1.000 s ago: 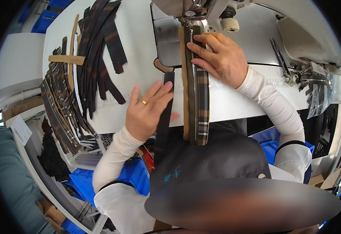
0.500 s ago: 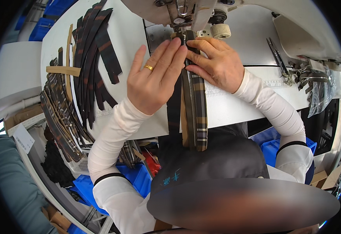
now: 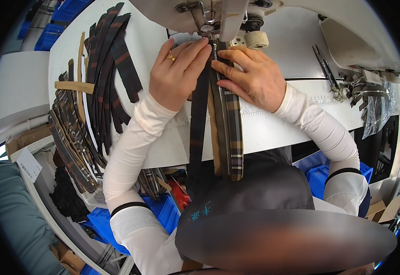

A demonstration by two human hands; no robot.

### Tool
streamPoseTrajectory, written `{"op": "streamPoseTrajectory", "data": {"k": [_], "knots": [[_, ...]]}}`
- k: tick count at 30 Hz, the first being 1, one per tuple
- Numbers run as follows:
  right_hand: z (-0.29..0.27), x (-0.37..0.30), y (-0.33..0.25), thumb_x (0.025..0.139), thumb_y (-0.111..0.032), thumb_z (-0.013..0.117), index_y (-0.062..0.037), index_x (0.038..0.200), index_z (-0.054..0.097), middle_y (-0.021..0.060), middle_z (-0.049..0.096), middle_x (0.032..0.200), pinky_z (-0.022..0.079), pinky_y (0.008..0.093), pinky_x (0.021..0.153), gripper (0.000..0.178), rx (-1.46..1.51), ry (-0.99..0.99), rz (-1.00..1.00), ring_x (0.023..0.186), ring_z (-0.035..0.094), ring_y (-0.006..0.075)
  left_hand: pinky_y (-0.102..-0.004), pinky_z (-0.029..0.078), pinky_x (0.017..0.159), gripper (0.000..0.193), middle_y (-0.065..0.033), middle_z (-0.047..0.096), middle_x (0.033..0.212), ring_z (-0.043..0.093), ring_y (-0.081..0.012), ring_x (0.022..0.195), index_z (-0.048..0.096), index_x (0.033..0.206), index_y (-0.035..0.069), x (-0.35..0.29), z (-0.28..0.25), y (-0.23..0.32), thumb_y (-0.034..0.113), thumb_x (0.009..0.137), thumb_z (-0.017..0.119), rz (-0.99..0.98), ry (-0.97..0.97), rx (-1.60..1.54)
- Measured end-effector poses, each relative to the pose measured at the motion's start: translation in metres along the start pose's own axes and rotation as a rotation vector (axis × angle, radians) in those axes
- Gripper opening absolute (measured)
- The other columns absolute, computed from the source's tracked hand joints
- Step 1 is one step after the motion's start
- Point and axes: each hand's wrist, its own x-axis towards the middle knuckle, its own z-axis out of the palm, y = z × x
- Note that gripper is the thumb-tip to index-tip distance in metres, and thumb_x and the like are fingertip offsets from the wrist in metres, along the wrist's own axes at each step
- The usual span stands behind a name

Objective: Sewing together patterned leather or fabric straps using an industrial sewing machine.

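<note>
A long zipper (image 3: pixel 224 123) with metal teeth runs from my lap up beneath the sewing machine's head (image 3: pixel 218 20). Brown plaid fabric (image 3: pixel 236 142) lies along its right side, with a tan strip (image 3: pixel 215 137) on its left. My right hand (image 3: pixel 255 78) has its bent fingertips and thumb on the zipper and plaid edge, just below the presser area. Further left, my left hand (image 3: pixel 177 75) curls its fingers together at the top of a dark fabric strip (image 3: pixel 198 123), which hangs toward my lap; its thumb is hidden.
Dark strips (image 3: pixel 101 73) and plaid strips (image 3: pixel 71 133) are piled on the left of the white table (image 3: pixel 273 130). Scissors or snips (image 3: pixel 324 66) lie at right beside a heap of zipper pieces (image 3: pixel 367 91). Blue bins (image 3: pixel 161 213) stand below the table. A cream handwheel knob (image 3: pixel 256 39) juts out near my right hand.
My left hand's fingers have gone from stretched flat over the zipper to curled, slightly further left. The dark strip has shifted left, away from the zipper. My right hand stays nearly in place.
</note>
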Motion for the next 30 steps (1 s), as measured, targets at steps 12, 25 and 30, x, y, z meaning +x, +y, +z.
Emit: {"op": "streamPoseTrajectory", "data": {"k": [12, 25, 30], "knots": [[-0.0014, 0.0003, 0.0002, 0.074, -0.025, 0.070, -0.0061, 0.105, 0.064, 0.0057, 0.057, 0.103, 0.046, 0.0331, 0.084, 0.036, 0.020, 0.018, 0.009, 0.098, 0.054, 0.0216, -0.0610, 0.024, 0.103, 0.026, -0.0001, 0.061, 0.112, 0.064, -0.0160, 0.093, 0.065, 0.103, 0.009, -0.0060, 0.0078, -0.0005, 0.003, 0.079, 0.059, -0.059, -0.143, -0.006], [-0.0020, -0.0011, 0.0003, 0.073, -0.027, 0.070, -0.0075, 0.104, 0.064, 0.0034, 0.055, 0.100, 0.046, 0.0311, 0.079, 0.037, 0.017, 0.014, 0.031, 0.093, 0.053, 0.0197, -0.0559, 0.022, 0.107, 0.029, -0.0010, 0.062, 0.100, 0.063, -0.0182, 0.086, 0.066, 0.103, 0.006, -0.0021, 0.0102, 0.0029, 0.001, 0.075, 0.060, -0.063, -0.084, 0.037], [-0.0012, -0.0007, 0.0015, 0.073, -0.028, 0.070, -0.0076, 0.103, 0.063, 0.0033, 0.054, 0.099, 0.046, 0.0306, 0.080, 0.037, 0.006, 0.031, 0.017, 0.094, 0.052, 0.0197, -0.0551, 0.025, 0.105, 0.029, -0.0021, 0.064, 0.103, 0.063, -0.0203, 0.085, 0.066, 0.102, 0.004, -0.0005, 0.0084, 0.0015, 0.000, 0.074, 0.060, -0.056, -0.121, 0.063]]}}
